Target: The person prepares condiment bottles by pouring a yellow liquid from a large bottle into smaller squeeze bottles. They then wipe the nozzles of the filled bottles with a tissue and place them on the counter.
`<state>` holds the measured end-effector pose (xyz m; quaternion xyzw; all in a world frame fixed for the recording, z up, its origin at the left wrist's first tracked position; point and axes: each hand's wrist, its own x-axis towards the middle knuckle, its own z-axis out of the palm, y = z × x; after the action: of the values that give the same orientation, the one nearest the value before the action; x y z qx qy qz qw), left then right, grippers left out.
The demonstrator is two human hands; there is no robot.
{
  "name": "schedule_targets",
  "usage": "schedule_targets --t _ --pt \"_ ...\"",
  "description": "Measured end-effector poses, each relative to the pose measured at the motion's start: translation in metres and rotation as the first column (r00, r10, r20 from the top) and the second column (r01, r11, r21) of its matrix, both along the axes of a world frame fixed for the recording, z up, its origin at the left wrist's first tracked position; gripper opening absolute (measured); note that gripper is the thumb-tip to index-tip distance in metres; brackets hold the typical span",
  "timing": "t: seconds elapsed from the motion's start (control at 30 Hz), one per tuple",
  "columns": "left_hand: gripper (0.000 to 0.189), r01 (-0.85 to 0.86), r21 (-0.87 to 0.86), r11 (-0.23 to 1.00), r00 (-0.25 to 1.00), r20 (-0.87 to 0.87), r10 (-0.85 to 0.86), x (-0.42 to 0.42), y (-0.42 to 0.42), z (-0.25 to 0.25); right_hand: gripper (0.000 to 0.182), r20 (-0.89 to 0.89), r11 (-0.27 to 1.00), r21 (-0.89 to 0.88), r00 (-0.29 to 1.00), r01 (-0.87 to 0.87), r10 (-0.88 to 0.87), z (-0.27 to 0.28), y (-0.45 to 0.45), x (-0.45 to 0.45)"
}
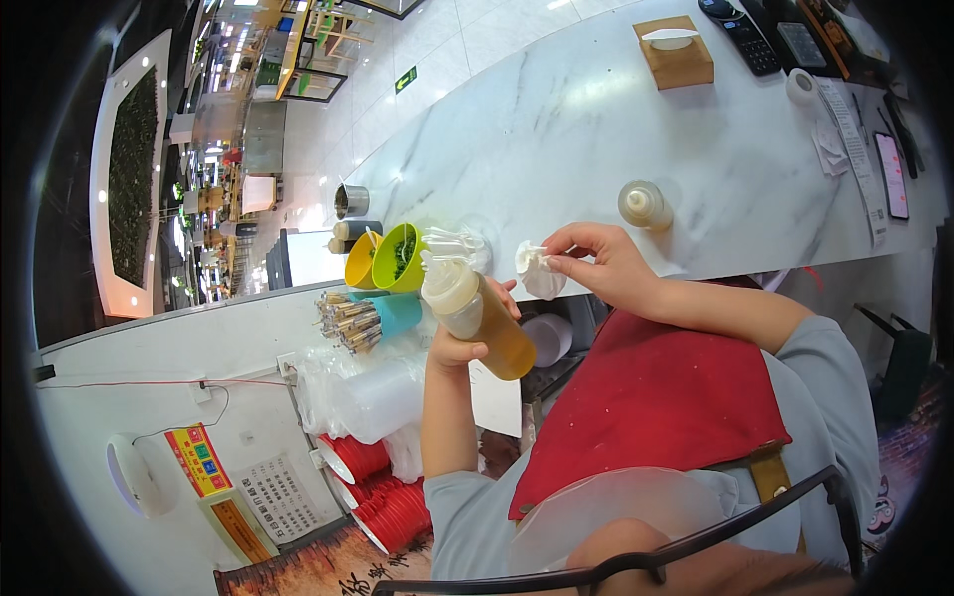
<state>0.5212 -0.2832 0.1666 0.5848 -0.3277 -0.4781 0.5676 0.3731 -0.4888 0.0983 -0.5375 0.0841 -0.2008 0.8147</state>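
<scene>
My left hand [458, 344] is wrapped around a clear plastic squeeze bottle [501, 335] of amber liquid, which tilts with its pale cap towards the upper left. Between the thumb and fingers of my right hand [596, 257] is a crumpled white tissue [539, 273], a little to the right of the bottle and apart from it. A second squeeze bottle [645, 205] with a pale nozzle stands on the marble-patterned counter [566, 141], just beyond my right hand.
Near the left end stand a green container [399, 261] with chopped greens, a yellow container [360, 262], a metal cup [351, 200] and wooden skewers or chopsticks [348, 320]. A tissue box [674, 63], card terminal [745, 45] and phone [891, 175] lie on the counter. Red stacked bowls [391, 514] are lower left.
</scene>
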Motion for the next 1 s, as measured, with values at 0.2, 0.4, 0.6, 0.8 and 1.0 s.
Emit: schedule_targets --t 0.2,0.4,0.6,0.8,1.0 --pt "0.07 -0.002 -0.005 1.0 1.0 -0.005 0.002 -0.003 -0.003 0.001 0.014 0.005 1.0 0.011 1.0 -0.008 0.008 0.001 0.0 0.0" --pt "0.071 0.016 -0.019 1.0 1.0 -0.02 -0.016 -0.004 -0.004 0.002 0.014 0.0 1.0 0.016 1.0 -0.018 0.018 0.003 0.0 0.0" --pt "0.071 0.068 -0.078 0.995 0.997 -0.041 -0.071 -0.003 -0.003 0.001 0.014 0.002 1.0 0.016 1.0 -0.018 0.018 0.003 -0.001 -0.001" --pt "0.07 0.044 -0.107 0.993 0.985 0.17 -0.025 -0.001 -0.016 0.007 0.014 0.009 1.0 -0.003 1.0 0.018 -0.018 0.004 -0.001 0.004" --pt "0.07 -0.118 -0.016 0.993 0.931 0.345 0.116 0.006 -0.034 -0.047 0.014 -0.022 0.989 0.048 0.99 0.138 -0.137 -0.012 0.006 0.021"
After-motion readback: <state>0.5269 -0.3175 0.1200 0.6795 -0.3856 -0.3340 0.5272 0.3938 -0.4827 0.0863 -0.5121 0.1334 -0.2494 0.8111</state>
